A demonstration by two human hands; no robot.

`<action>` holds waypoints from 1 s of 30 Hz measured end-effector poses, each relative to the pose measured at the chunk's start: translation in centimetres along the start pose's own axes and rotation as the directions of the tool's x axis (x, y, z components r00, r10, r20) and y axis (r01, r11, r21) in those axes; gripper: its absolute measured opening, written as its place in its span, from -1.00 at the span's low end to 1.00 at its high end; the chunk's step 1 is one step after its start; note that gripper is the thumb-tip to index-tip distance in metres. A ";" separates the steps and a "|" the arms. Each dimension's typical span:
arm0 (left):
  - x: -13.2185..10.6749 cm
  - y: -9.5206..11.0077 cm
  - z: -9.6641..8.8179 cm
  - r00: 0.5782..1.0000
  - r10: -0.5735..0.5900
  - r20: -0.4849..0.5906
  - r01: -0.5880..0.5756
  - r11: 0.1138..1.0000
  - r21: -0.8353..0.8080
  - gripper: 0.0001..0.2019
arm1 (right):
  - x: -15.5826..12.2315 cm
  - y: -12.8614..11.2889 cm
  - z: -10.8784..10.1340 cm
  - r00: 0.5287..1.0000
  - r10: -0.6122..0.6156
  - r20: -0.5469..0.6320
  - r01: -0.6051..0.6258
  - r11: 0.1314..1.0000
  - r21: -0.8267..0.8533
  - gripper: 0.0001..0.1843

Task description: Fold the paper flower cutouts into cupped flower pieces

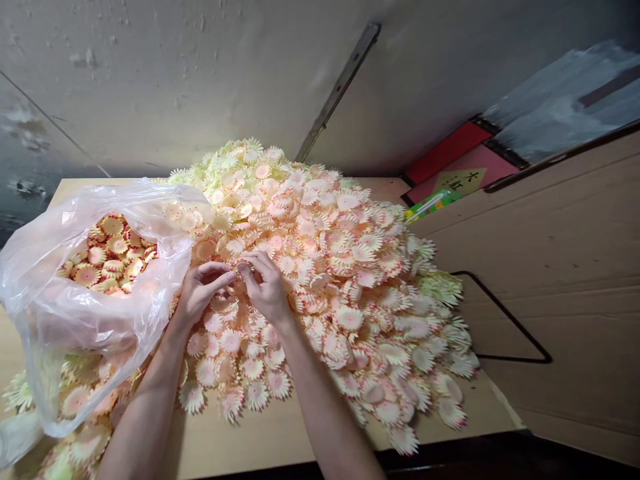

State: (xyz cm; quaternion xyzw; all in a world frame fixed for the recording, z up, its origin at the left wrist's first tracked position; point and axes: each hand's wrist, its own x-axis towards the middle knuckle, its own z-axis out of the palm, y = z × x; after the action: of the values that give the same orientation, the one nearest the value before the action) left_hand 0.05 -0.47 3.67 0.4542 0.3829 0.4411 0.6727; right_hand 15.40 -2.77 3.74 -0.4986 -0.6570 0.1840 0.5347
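Whatever lies between the left hand (204, 288) and right hand (264, 285) is too small to make out; both forearms (150, 400) run off the bottom edge, covering part of the flower heap (350, 317); the plastic bag (95, 323) blurs its lower contents, and the cardboard (560, 293) is cut off at the right

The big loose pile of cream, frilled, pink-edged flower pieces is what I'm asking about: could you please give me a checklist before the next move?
1. Bare left hand at the pile: ok.
2. Bare right hand beside it, fingertips close together: ok.
3. Item between the fingertips identified: cannot tell, too small.
4. Translucent whitish plastic bag open, red-edged frilled pieces visible inside: ok.
5. Pile well back from the pale wooden tabletop's front edge: not ok, a piece reaches it.
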 end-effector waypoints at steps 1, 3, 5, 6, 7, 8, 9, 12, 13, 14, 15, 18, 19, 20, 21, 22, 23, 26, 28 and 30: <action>0.0 0.1 0.0 1.000 0.010 0.003 -0.010 1.000 0.000 -0.67 | 0.0 0.0 0.0 1.000 -0.009 -0.023 0.009 1.000 0.012 -0.84; -0.1 0.2 0.1 1.000 0.023 0.016 -0.023 1.000 -0.003 -0.68 | 0.0 0.1 0.1 0.995 0.017 -0.098 -0.011 0.998 0.056 -0.82; -0.1 0.3 0.0 0.999 0.027 0.030 -0.027 1.000 -0.006 -0.69 | 0.0 0.1 0.1 0.987 0.031 -0.158 -0.018 0.997 0.081 -0.78; -0.1 0.2 0.0 0.999 0.029 0.035 -0.029 1.000 -0.009 -0.69 | 0.0 0.1 0.1 0.985 0.019 -0.169 -0.006 0.997 0.078 -0.80; -0.1 0.2 0.0 0.999 0.031 0.038 -0.031 0.999 -0.015 -0.69 | 0.1 0.1 0.1 0.986 -0.005 -0.170 0.016 0.998 0.065 -0.83; -0.1 0.2 -0.1 0.999 0.031 0.041 -0.030 0.999 -0.025 -0.68 | 0.1 0.0 0.0 0.986 -0.033 -0.162 0.041 0.998 0.047 -0.87; -0.1 0.2 -0.1 0.999 0.029 0.043 -0.027 0.999 -0.035 -0.67 | 0.2 -0.1 0.0 0.986 -0.059 -0.156 0.063 0.998 0.027 -0.89; -0.1 0.2 -0.1 0.999 0.016 0.042 -0.014 0.999 -0.049 -0.65 | 0.3 -0.4 -0.2 0.984 -0.084 -0.156 0.083 0.996 -0.016 -0.92; -0.1 0.2 -0.1 0.999 0.014 0.041 -0.012 0.999 -0.047 -0.65 | 0.3 -0.5 -0.3 0.985 -0.085 -0.148 0.083 0.996 -0.024 -0.92; -0.1 0.3 -0.1 0.999 0.015 0.038 -0.014 0.999 -0.044 -0.65 | 0.3 -0.5 -0.3 0.987 -0.087 -0.137 0.084 0.996 -0.027 -0.92; -0.1 0.3 0.0 0.999 0.019 0.036 -0.017 0.999 -0.044 -0.65 | 0.3 -0.5 -0.4 0.988 -0.091 -0.127 0.088 0.996 -0.028 -0.93; -0.1 0.5 0.0 0.999 0.028 0.040 -0.025 0.997 -0.068 -0.65 | 0.4 -0.4 -0.5 0.989 -0.109 -0.098 0.108 0.994 -0.021 -0.94; -0.1 0.5 0.1 0.999 0.031 0.043 -0.027 0.997 -0.077 -0.64 | 0.4 -0.4 -0.5 0.990 -0.114 -0.084 0.113 0.993 -0.020 -0.94; -0.1 0.5 0.1 0.998 0.033 0.044 -0.029 0.996 -0.084 -0.64 | 0.4 -0.4 -0.5 0.991 -0.117 -0.067 0.116 0.993 -0.021 -0.93; -0.1 0.6 0.1 0.998 0.034 0.044 -0.030 0.996 -0.087 -0.64 | 0.4 -0.4 -0.5 0.992 -0.119 -0.051 0.118 0.993 -0.024 -0.92; -0.1 0.6 0.1 0.999 0.033 0.042 -0.030 0.996 -0.086 -0.65 | 0.4 -0.4 -0.5 0.992 -0.117 -0.037 0.117 0.993 -0.027 -0.90; -0.1 0.6 0.1 0.999 0.031 0.039 -0.028 0.996 -0.080 -0.65 | 0.4 -0.4 -0.5 0.993 -0.113 -0.027 0.112 0.993 -0.028 -0.89; -0.1 0.6 0.2 0.999 0.024 0.034 -0.022 0.998 -0.066 -0.64 | 0.3 -0.3 -0.5 0.997 -0.072 -0.018 0.072 0.997 0.012 -0.89; -0.1 0.5 0.1 0.999 0.029 0.027 -0.027 0.997 -0.072 -0.65 | 0.1 -0.2 -0.6 0.999 -0.034 -0.001 0.035 0.997 0.072 -0.92; 0.0 0.4 0.0 0.999 0.036 0.017 -0.035 0.996 -0.083 -0.65 | -0.1 0.0 -0.6 1.000 -0.006 0.020 0.004 0.991 0.134 -0.85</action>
State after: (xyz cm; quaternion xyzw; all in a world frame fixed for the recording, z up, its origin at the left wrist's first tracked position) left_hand -0.06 -0.44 4.01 0.4366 0.3502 0.4643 0.6865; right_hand 15.98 -3.01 3.90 -0.4581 -0.6497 0.2314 0.5609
